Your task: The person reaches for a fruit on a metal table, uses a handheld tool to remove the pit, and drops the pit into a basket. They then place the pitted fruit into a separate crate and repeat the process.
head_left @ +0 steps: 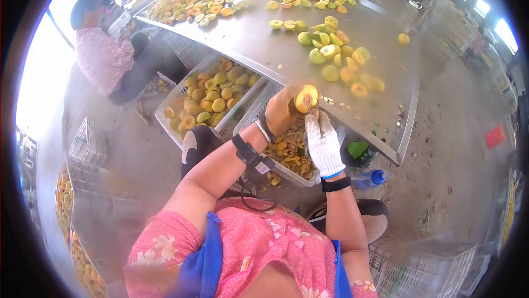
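My left hand, bare, with a bangle and a black strap at its wrist, is closed around a cut yellow peach. The peach's orange flesh and hollow face up. Just below it, my right hand, in a white glove, has its fingers pressed together near the fruit; what they hold, if anything, is hidden. Both hands are at the corner edge of a metal table. Beneath them stands a crate of peach scraps and pits. Cut peaches lie in a loose group on the tabletop beyond.
A white crate of peaches stands left of the scrap crate. Larger heaps of peach halves cover the table's far side. At left sits another person. A blue-capped bottle is on the floor at right, with stacked crates behind.
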Demonstrator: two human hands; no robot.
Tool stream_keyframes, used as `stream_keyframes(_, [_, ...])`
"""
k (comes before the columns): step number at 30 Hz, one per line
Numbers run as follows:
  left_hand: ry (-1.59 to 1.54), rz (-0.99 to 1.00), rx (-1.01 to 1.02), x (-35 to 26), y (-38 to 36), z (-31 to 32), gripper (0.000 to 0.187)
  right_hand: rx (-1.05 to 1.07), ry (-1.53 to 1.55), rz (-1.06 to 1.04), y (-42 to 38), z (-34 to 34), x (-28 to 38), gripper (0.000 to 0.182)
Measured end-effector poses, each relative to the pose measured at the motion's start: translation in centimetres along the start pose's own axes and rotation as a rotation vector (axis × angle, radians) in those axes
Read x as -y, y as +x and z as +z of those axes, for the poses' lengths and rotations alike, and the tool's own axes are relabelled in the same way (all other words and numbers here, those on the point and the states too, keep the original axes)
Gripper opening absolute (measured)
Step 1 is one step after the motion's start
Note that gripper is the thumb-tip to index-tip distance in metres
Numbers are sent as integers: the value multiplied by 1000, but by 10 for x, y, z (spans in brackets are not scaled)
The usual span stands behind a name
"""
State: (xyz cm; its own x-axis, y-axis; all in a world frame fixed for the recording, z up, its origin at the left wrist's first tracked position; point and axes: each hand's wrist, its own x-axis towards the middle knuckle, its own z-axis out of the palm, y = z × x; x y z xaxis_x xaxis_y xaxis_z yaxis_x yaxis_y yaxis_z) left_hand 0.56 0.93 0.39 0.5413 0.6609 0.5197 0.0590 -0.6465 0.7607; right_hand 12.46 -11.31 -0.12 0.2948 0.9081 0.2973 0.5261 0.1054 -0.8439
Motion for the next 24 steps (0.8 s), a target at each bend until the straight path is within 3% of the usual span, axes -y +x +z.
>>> stream_keyframes(2, [-111, 25, -10, -12, -7, -3, 47, 10, -224, -186, -3, 5, -15, 27])
stream_keyframes(5, [-19, 48, 17, -14, -9, -3, 40, 7, -463, -415, -4, 8, -25, 27])
stream_keyframes(8, [24, 51, 19, -16, -10, -3, 41, 31, -480, -401, -4, 10, -24, 25])
stream_keyframes(11, [-27, 96, -62, -13, -16, 4, 42, 84, -34, 80, -6, 9, 7, 26])
stream_keyframes(12, [-60, 122, -100, -12, -18, 7, 41, 103, -135, -27, -6, 11, 0, 27])
stream_keyframes(14, [-181, -16, -2, -15, -14, 1, 32, 139, -335, -242, -7, 15, -17, 31])
stream_keyframes(18, [-754, -652, 164, -3, 1, -6, 29, 121, -140, -72, -15, 17, -13, 35])
stream_keyframes(21, [-193, -421, 512, 17, 16, -17, 42, 169, 38, 138, -20, 17, -1, 38])
stream_keyframes(24, [85, -345, 512, -10, 26, -25, 43, 140, 166, 152, -18, 23, -7, 38])
